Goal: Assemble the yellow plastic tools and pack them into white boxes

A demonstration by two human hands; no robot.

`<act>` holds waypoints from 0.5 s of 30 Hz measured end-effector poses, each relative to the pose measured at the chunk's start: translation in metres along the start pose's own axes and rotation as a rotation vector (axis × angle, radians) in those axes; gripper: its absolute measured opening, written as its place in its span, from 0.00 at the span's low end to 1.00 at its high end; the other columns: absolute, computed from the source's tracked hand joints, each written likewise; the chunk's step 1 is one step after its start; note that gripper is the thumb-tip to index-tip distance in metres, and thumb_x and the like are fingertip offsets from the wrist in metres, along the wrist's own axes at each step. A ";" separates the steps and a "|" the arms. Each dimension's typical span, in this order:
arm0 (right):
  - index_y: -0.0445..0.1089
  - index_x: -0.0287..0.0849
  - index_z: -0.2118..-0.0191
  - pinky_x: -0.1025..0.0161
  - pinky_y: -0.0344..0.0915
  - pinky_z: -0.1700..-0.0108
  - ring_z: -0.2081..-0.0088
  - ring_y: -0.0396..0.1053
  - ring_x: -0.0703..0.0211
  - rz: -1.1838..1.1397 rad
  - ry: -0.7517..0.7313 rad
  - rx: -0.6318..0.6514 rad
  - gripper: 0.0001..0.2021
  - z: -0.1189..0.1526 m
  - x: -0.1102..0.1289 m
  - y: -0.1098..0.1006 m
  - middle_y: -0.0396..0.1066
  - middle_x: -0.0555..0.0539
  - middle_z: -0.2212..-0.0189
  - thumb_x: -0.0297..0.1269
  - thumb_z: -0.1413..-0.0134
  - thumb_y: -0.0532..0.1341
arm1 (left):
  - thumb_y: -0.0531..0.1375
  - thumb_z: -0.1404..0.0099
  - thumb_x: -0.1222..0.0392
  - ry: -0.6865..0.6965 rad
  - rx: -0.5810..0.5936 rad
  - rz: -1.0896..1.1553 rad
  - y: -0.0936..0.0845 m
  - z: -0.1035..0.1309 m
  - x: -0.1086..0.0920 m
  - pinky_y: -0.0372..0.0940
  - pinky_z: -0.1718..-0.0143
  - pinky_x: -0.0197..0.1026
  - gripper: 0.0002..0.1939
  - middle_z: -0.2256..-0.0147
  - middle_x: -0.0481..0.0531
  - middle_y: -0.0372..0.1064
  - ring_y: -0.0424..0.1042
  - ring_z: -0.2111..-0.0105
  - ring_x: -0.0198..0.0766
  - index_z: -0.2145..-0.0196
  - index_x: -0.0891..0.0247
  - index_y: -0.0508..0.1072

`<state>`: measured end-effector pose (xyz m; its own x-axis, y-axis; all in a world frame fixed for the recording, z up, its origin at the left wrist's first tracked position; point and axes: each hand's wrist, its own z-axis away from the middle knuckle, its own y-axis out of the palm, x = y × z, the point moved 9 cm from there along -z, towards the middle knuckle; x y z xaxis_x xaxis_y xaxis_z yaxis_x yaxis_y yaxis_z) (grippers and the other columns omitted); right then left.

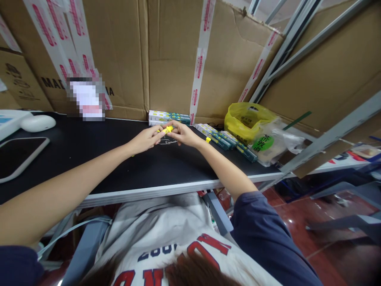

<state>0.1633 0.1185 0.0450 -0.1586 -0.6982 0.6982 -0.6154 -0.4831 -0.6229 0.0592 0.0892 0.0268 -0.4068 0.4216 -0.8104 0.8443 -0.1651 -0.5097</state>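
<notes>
Both of my hands meet over the middle of the black table, with a small yellow piece point(168, 130) between their fingertips. My left hand point(146, 139) pinches it from the left. From the right, the fingers of my right hand point(183, 134) close on the same piece. Thin, light wire-like lines point(168, 141) show just below the fingers; what they belong to is too small to tell. Another small yellow piece point(208, 140) lies beside my right wrist.
Patterned slim boxes point(169, 117) stand behind my hands, with more slim boxes point(220, 137) to the right. Beyond are a yellow bag point(248, 119) and a clear bag point(269, 149). At left lie a phone point(22, 157) and a white mouse point(38, 123). Cardboard point(172, 59) walls the back.
</notes>
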 end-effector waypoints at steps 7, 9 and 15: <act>0.51 0.44 0.39 0.73 0.62 0.76 0.81 0.54 0.70 0.149 -0.052 -0.087 0.18 0.005 0.007 -0.013 0.51 0.60 0.78 0.33 0.31 0.51 | 0.52 0.28 0.52 -0.214 -0.064 0.247 -0.003 -0.005 0.026 0.58 0.86 0.31 0.09 0.78 0.41 0.60 0.58 0.87 0.27 0.61 0.60 0.62; 0.53 0.43 0.41 0.70 0.62 0.72 0.80 0.57 0.69 0.256 -0.072 -0.119 0.16 0.006 0.009 -0.014 0.55 0.59 0.77 0.32 0.32 0.51 | 0.52 0.28 0.53 -0.257 -0.055 0.277 0.000 -0.005 0.031 0.61 0.85 0.32 0.08 0.78 0.41 0.61 0.60 0.87 0.27 0.61 0.60 0.62; 0.59 0.41 0.46 0.66 0.59 0.64 0.71 0.62 0.64 0.507 -0.133 -0.187 0.13 0.004 0.019 -0.010 0.64 0.54 0.73 0.30 0.35 0.53 | 0.53 0.28 0.52 -0.304 0.016 0.271 0.010 -0.003 0.034 0.63 0.86 0.32 0.09 0.80 0.40 0.62 0.60 0.88 0.28 0.60 0.60 0.61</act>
<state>0.1697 0.1078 0.0623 -0.3793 -0.8853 0.2691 -0.6157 0.0245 -0.7876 0.0550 0.1049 -0.0051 -0.2569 0.0785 -0.9632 0.9307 -0.2486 -0.2685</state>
